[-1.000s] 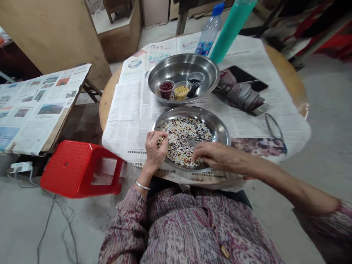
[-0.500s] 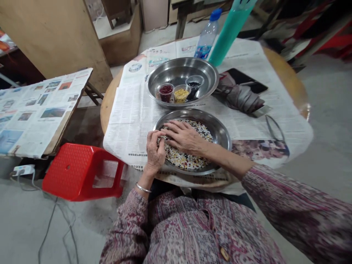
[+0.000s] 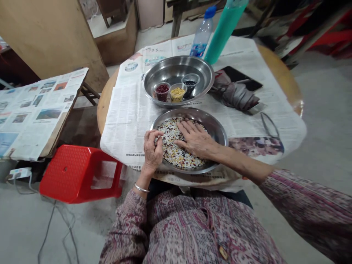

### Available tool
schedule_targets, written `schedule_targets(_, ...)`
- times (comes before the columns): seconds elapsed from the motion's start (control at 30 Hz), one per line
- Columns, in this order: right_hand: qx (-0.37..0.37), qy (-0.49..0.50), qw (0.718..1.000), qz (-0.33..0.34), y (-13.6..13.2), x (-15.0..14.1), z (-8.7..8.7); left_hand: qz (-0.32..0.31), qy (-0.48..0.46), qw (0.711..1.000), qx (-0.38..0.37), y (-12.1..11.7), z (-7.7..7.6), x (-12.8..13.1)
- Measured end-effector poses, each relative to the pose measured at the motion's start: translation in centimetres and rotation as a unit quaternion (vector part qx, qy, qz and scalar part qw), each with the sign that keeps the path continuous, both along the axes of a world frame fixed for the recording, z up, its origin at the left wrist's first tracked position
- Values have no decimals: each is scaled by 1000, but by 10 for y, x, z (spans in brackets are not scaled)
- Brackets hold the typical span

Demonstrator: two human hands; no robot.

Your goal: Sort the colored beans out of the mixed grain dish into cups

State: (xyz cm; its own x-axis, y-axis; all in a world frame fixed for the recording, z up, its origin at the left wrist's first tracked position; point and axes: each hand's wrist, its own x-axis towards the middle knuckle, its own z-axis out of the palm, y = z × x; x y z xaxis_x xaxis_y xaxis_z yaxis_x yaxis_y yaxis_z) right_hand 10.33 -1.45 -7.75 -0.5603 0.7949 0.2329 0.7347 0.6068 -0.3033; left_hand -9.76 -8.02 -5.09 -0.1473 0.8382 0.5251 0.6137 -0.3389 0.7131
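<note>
A shallow stainless steel basin (image 3: pixel 220 137) stands near the table's front edge. White, yellow, red and black grains and beans (image 3: pixel 176 150) are mixed together over its bottom. My right hand (image 3: pixel 196 141) lies palm down on the mix, fingers stretched out and thumb apart. At the left rim, my left hand (image 3: pixel 153 150) is curled over the basin's edge, with its fingertips bent inward. Behind stands a larger steel basin (image 3: pixel 203 88), holding clear cups of red beans (image 3: pixel 162 91), yellow beans (image 3: pixel 177 93) and black beans (image 3: pixel 190 83).
Newspaper (image 3: pixel 123 121) covers the round table. A folded grey umbrella (image 3: pixel 238 94) and a dark flat object (image 3: pixel 247 79) lie to the right. At the back are a water bottle (image 3: pixel 202 33) and a tall teal container (image 3: pixel 224 33). A red stool (image 3: pixel 66 172) stands left.
My right hand has slid right across the grains, away from my left hand, uncovering the mix between them. My left hand stays at the rim. The whole view has shifted slightly.
</note>
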Motion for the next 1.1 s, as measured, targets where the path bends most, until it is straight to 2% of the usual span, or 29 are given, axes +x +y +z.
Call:
schedule_targets(0.1,-4,8,996,85,-16,-10,6,-4,-14,1000,-4,-1,2,0)
schedule_targets(0.23,9,27,973,231,-34,-18,22,-4,-29,999,-15,-3,4,0)
schedule_targets(0.33,24,27,960,277,-34,-23,26,-7,-51,999,-14,-3,5,0)
schedule_targets(0.43,50,0,966,255,-25,-22,22,-5,-52,998,-17,-3,4,1)
schedule_targets(0.57,68,-11,985,156,-13,-5,11,-7,-37,999,-15,-2,4,1)
schedule_targets(0.7,46,-52,997,26,-6,12,8,-18,-52,998,-7,-1,5,1)
schedule_targets(0.8,15,-87,996,-6,1,7,9,-29,-69,997,-4,0,5,0)
schedule_targets(0.93,3,-78,997,21,4,-16,10,-31,-72,997,-4,0,5,0)
schedule_targets(1.1,19,-37,981,191,-15,-31,13,-34,-83,996,-5,-1,4,0)
